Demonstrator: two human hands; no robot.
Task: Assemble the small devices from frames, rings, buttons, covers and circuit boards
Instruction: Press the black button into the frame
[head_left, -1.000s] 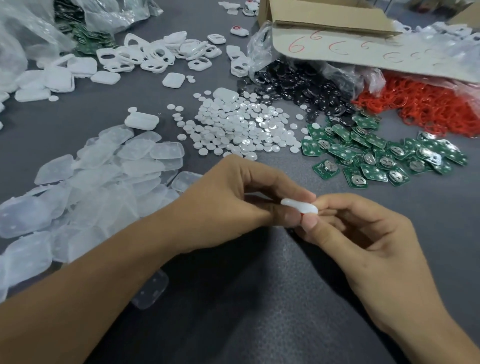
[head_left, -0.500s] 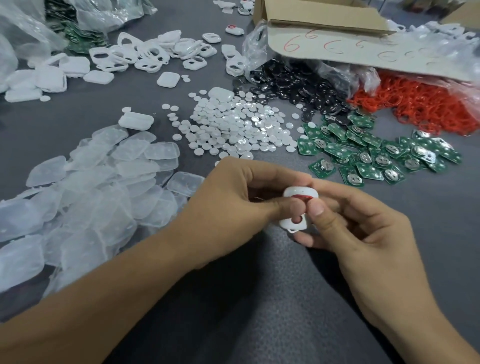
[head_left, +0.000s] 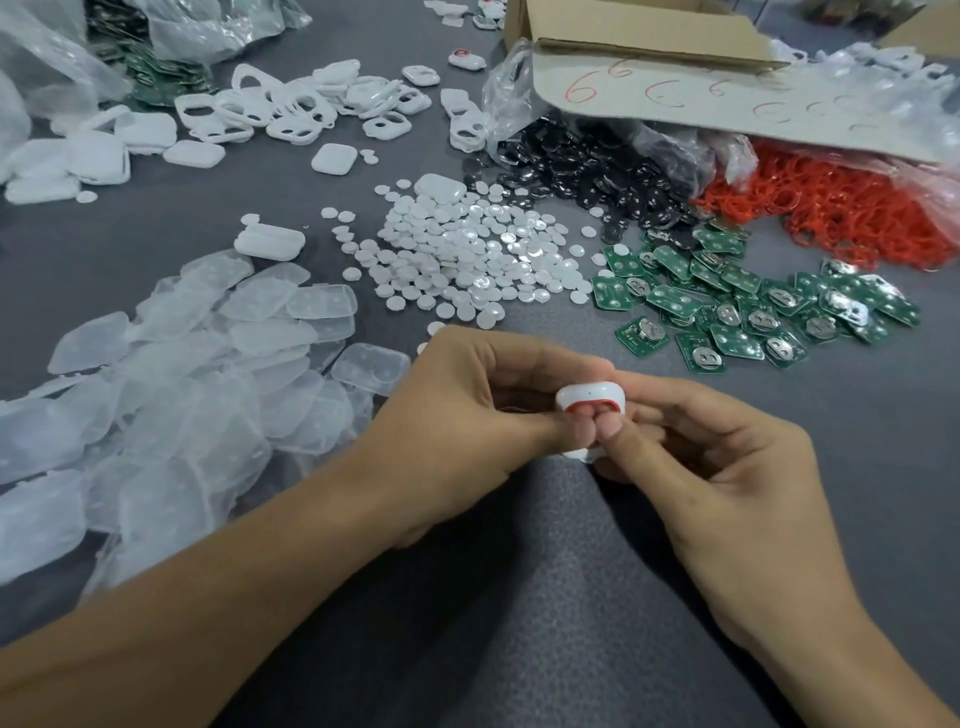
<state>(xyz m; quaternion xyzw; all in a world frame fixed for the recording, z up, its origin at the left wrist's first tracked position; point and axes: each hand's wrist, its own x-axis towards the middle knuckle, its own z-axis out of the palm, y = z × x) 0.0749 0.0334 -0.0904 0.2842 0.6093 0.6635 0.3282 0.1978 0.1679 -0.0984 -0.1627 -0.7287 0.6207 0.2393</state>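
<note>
Box flap (head_left: 675, 104): I read a row of handwritten red 6s. The two at the left end are clear; the rest get fainter and looser toward the right.
Circuit boards (head_left: 753, 306): any print is too small for me to read.

Glossy white plastic device (head_left: 589, 396); frosted translucent plastic covers (head_left: 182, 374) at nine o'clock; matt, grainy grey tabletop (head_left: 571, 597); matt cardboard box (head_left: 649, 31) at one o'clock.
</note>
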